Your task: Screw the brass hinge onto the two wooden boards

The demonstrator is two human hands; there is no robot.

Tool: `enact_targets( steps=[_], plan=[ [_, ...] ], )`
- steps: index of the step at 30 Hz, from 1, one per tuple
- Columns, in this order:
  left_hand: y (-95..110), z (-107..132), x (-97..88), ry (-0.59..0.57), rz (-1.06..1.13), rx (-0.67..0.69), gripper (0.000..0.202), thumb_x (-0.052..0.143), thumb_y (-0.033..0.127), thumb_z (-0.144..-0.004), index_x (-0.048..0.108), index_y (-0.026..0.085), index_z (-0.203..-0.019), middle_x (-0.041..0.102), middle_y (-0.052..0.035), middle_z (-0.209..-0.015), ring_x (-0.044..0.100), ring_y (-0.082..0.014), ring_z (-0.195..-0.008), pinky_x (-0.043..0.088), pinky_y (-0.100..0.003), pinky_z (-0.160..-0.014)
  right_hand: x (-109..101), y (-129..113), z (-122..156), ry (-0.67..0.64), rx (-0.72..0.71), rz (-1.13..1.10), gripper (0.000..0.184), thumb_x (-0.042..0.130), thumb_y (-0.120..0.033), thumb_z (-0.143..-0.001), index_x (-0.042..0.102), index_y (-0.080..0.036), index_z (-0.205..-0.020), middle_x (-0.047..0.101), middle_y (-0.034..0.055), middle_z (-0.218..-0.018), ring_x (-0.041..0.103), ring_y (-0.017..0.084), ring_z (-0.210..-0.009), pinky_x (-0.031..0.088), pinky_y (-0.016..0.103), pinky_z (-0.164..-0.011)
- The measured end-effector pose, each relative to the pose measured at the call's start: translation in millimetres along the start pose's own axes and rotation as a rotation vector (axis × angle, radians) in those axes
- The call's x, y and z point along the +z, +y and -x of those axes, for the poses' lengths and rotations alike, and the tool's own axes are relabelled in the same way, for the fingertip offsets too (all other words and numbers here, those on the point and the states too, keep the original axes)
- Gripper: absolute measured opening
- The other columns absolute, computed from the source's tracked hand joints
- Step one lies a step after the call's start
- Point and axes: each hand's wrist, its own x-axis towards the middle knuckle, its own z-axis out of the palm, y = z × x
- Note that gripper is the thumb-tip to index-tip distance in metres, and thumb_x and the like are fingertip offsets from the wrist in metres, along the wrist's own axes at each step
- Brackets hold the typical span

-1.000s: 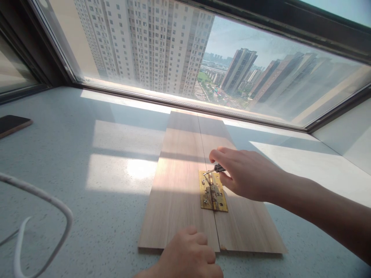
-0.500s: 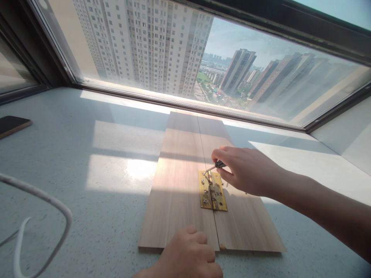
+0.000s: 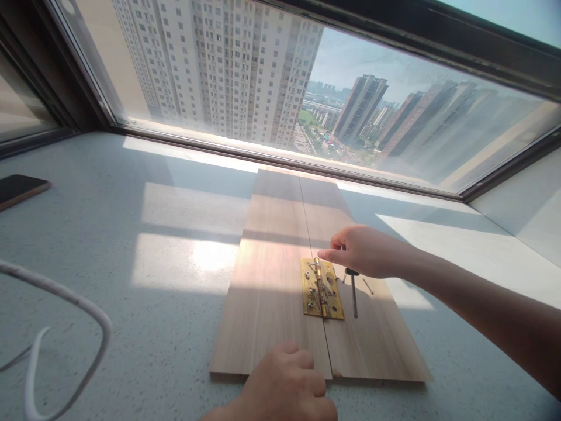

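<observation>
Two light wooden boards (image 3: 272, 275) lie side by side on a pale speckled sill, with a brass hinge (image 3: 322, 290) across their seam. My right hand (image 3: 366, 251) hovers just right of the hinge's far end, thumb and forefinger pinched together and pointing left. A small screwdriver (image 3: 353, 292) sticks out from under that hand, black handle in the palm and shaft pointing towards me. My left hand (image 3: 284, 386) is a closed fist resting on the boards' near edge at the seam. A loose screw (image 3: 368, 285) lies on the right board.
A dark phone (image 3: 20, 188) lies at the sill's far left. A white cable (image 3: 65, 304) loops across the near left. The window frame (image 3: 280, 156) runs along the boards' far end, and a wall (image 3: 521, 204) rises at the right.
My right hand lifted the screwdriver tip off the hinge's top screw and turned the tool, so its shaft now points towards me. The hand dropped slightly. My left fist stayed put.
</observation>
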Motion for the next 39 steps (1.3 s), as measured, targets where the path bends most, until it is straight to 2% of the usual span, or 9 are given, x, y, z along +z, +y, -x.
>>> enact_targets(
  steps=[8, 14, 18, 22, 26, 30, 33, 36, 39],
  plan=[
    [0, 4, 2.5, -0.047, -0.038, 0.019, 0.047, 0.068, 0.030, -0.082, 0.029, 0.018, -0.058, 0.040, 0.0065, -0.047, 0.037, -0.0103, -0.047, 0.013, -0.028, -0.050, 20, -5, -27, -0.154, -0.003, -0.030, 0.041, 0.049, -0.052, -0.085, 0.063, -0.020, -0.065, 0.060, 0.0032, -0.060, 0.053, 0.015, -0.052, 0.035, 0.028, -0.049],
    [2, 2, 0.4, -0.014, -0.026, 0.010, 0.047, 0.069, 0.028, -0.081, 0.031, 0.018, -0.055, 0.038, 0.0059, -0.047, 0.034, -0.0109, -0.047, 0.014, -0.028, -0.048, 20, -10, -21, -0.063, -0.029, 0.034, 0.024, 0.053, -0.038, -0.080, 0.064, -0.020, -0.069, 0.065, 0.0048, -0.071, 0.056, 0.018, -0.062, 0.035, 0.029, -0.053],
    [1, 3, 1.1, -0.027, -0.027, 0.007, 0.046, 0.069, 0.027, -0.080, 0.030, 0.018, -0.056, 0.039, 0.0061, -0.047, 0.035, -0.0108, -0.047, 0.014, -0.028, -0.049, 8, 10, -10, 0.000, 0.020, 0.052, 0.018, 0.054, -0.036, -0.078, 0.064, -0.022, -0.077, 0.066, 0.0043, -0.079, 0.057, 0.019, -0.069, 0.037, 0.030, -0.057],
    [-1, 5, 1.9, -0.059, -0.045, 0.027, 0.047, 0.067, 0.031, -0.083, 0.029, 0.018, -0.058, 0.039, 0.0061, -0.048, 0.036, -0.0109, -0.048, 0.013, -0.029, -0.050, 4, 40, -10, -0.099, 0.057, 0.017, 0.019, 0.059, -0.039, -0.076, 0.066, -0.022, -0.075, 0.064, 0.0022, -0.070, 0.056, 0.016, -0.060, 0.037, 0.029, -0.054],
    [-1, 3, 0.4, -0.052, -0.033, 0.016, 0.052, 0.067, 0.041, -0.086, 0.031, 0.017, -0.056, 0.040, 0.0057, -0.048, 0.035, -0.0112, -0.049, 0.014, -0.029, -0.049, 7, 55, -17, -0.147, 0.023, -0.024, 0.022, 0.065, -0.042, -0.073, 0.071, -0.022, -0.080, 0.065, 0.0026, -0.073, 0.057, 0.016, -0.062, 0.039, 0.028, -0.056],
    [1, 0, -1.3, -0.011, -0.001, -0.002, 0.049, 0.064, 0.036, -0.087, 0.034, 0.017, -0.054, 0.040, 0.0052, -0.048, 0.035, -0.0117, -0.047, 0.015, -0.029, -0.048, -2, 55, -18, -0.087, 0.041, -0.025, 0.027, 0.064, -0.048, -0.075, 0.070, -0.023, -0.080, 0.063, 0.0024, -0.071, 0.054, 0.017, -0.062, 0.036, 0.030, -0.057],
    [2, 0, -1.4, -0.008, -0.001, -0.002, 0.044, 0.062, 0.027, -0.086, 0.034, 0.017, -0.053, 0.039, 0.0050, -0.047, 0.035, -0.0119, -0.046, 0.015, -0.028, -0.047, -13, 48, -14, 0.029, 0.099, -0.081, 0.039, 0.053, -0.057, -0.082, 0.059, -0.022, -0.067, 0.052, -0.0012, -0.059, 0.046, 0.014, -0.055, 0.031, 0.029, -0.054],
    [1, 0, -0.8, 0.002, -0.005, 0.000, 0.043, 0.063, 0.024, -0.084, 0.034, 0.018, -0.053, 0.039, 0.0052, -0.047, 0.035, -0.0117, -0.046, 0.015, -0.028, -0.046, -14, 29, -8, 0.194, 0.114, -0.254, 0.046, 0.050, -0.060, -0.084, 0.045, -0.022, -0.059, 0.035, -0.0050, -0.050, 0.036, 0.011, -0.049, 0.026, 0.028, -0.052],
    [0, 0, -0.4, 0.002, -0.004, 0.003, 0.043, 0.064, 0.025, -0.083, 0.033, 0.018, -0.054, 0.039, 0.0056, -0.046, 0.035, -0.0116, -0.046, 0.015, -0.028, -0.047, -3, 3, -3, 0.275, 0.022, -0.219, 0.045, 0.050, -0.052, -0.085, 0.039, -0.022, -0.055, 0.035, -0.0047, -0.046, 0.035, 0.011, -0.048, 0.026, 0.029, -0.052]
  ],
)
